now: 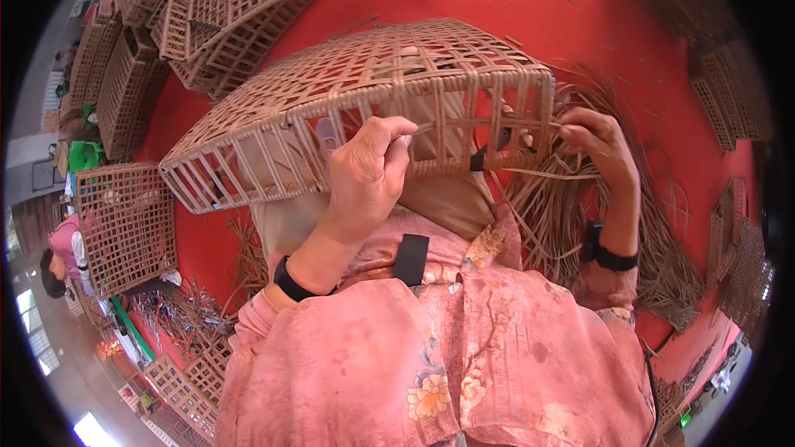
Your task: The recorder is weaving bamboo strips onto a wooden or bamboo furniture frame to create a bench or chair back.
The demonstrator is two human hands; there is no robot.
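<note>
While fingers (580,118) pinch cane (464,123), the basket (352,98) slants — crosswise.

Pink top (331,364) w/ darker blotches, orange-cream flower print (428,396). L hand (368,167) & R hand (602,142) bare; black wristband (291,280) on L, black strap (616,261) w/ boxy bit on R. Tan trousers (454,201), black tab (411,259) at waist. Dark cord (651,372) near right, prob. a cable.

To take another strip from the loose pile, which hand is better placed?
The right hand, probably: it is near the right end of the woven basket, beside the loose pile of strips. The left hand is farther away.
</note>
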